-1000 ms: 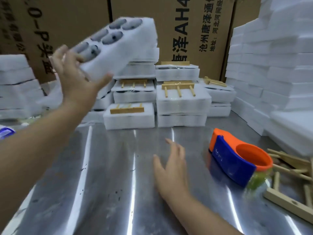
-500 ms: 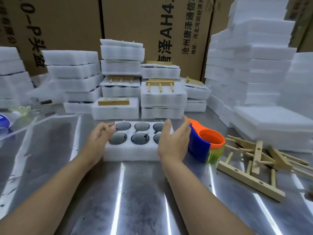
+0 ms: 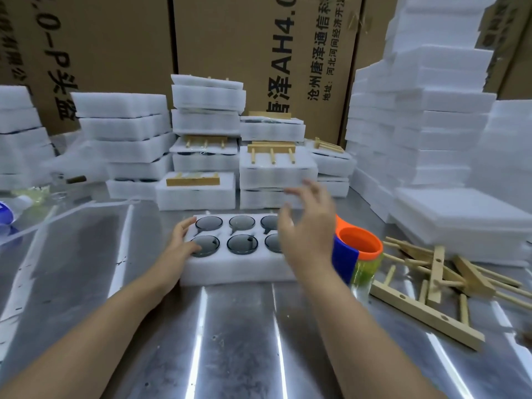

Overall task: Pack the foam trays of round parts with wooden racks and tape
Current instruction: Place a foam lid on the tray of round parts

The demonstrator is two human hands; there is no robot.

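Note:
A white foam tray [image 3: 239,267] lies flat on the metal table in front of me, with dark round parts [image 3: 242,243] sitting in its pockets. My left hand [image 3: 182,240] rests on the tray's left end, fingers spread over the foam. Above the tray's right end my right hand [image 3: 309,226] hovers, blurred, fingers spread and holding nothing. An orange and blue tape dispenser [image 3: 355,254] stands just right of the tray. Loose wooden racks [image 3: 431,279] lie in a heap on the table to the right.
Stacks of packed foam trays [image 3: 201,185], some topped with wooden racks, stand behind the tray. Tall piles of foam sheets [image 3: 431,125] fill the right side, more foam [image 3: 20,139] the far left. Cardboard boxes [image 3: 259,47] form the back wall.
The foam tray came down from my raised left hand onto the table. My right hand has since lifted off the tray's right end and now hovers above it.

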